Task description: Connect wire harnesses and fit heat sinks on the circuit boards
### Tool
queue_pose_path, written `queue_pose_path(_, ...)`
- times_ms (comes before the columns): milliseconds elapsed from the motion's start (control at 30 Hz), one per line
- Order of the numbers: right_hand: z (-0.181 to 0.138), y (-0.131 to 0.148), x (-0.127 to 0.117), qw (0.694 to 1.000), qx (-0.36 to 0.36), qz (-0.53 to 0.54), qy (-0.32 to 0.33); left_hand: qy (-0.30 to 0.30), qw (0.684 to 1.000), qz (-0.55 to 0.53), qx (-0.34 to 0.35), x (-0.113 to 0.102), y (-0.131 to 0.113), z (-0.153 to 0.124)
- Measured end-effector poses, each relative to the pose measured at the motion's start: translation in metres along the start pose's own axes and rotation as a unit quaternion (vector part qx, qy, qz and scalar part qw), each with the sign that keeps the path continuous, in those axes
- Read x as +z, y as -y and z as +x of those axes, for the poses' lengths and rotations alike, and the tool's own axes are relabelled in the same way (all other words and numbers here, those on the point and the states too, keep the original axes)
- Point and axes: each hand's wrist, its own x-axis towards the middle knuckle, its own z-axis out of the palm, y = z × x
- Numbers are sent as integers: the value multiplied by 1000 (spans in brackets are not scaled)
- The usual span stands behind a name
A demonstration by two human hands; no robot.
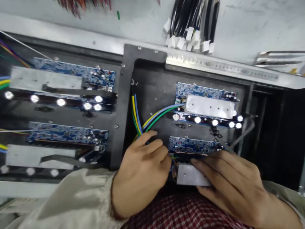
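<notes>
My left hand (145,168), fingers curled, is closed on a bundle of blue, yellow and green wires (152,119) near the middle of a black metal case. The fingertips and the wire ends beneath them are hidden. Part of the bundle runs to the left end of a blue circuit board (205,90) that carries a silver metal plate (202,106). Lower down, my right hand (231,184) grips a second silver plate (190,175) by its right part, thumb along the near edge and fingers over the far one. Behind it lies another blue circuit board (190,146).
A black frame bar (120,111) divides the case; more boards (71,133) with metal plates (45,78) fill its left half. Beyond the rim lie black cables with white connectors (190,35) and reddish wires (76,4). A ruler-like strip (221,66) rests along the rim.
</notes>
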Motion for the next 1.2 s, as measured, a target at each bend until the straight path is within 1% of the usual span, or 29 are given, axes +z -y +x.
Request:
queue_pose_path(133,5,-3,3,1000,10,-7,-1,3,999,-32,-22,0,1,-1)
queue_pose_path(333,-1,-3,4,999,6,-15,32,-8,998,-60,-33,2,-1,-1)
queue_pose_path(467,-1,-2,6,999,20,-23,25,-19,997,-67,-41,4,0,-2)
queue_pose_path(533,1,-2,5,998,22,-35,47,-14,996,-70,-48,6,-1,-2)
queue_pose_path(633,5,-2,5,995,28,-45,79,-34,996,-67,-56,10,-2,-4)
queue_pose_path(667,5,-2,5,996,31,-44,77,-45,995,-65,-58,11,-2,-4)
queue_pose_path(767,4,-2,7,996,40,-43,67,-35,995,-70,-67,12,-2,-1)
queue_pose_path(833,2,-2,8,997,46,-40,52,-24,995,-68,-65,9,-2,1)
queue_pose_path(933,3,-3,13,998,37,-25,37,-37,996,-49,-58,2,-1,4)
queue_pose_path(1000,5,-4,15,998,32,-29,37,-39,998,-19,-39,0,-2,5)
queue_pose_path(1067,7,-5,14,998,34,-37,36,-45,999,28,9,0,-4,2)
queue_pose_path(1133,4,-7,5,998,33,-36,40,-66,992,80,77,2,-6,-2)
queue_pose_path(1200,-6,-7,-11,998,46,-27,39,-73,981,127,130,6,-7,-8)
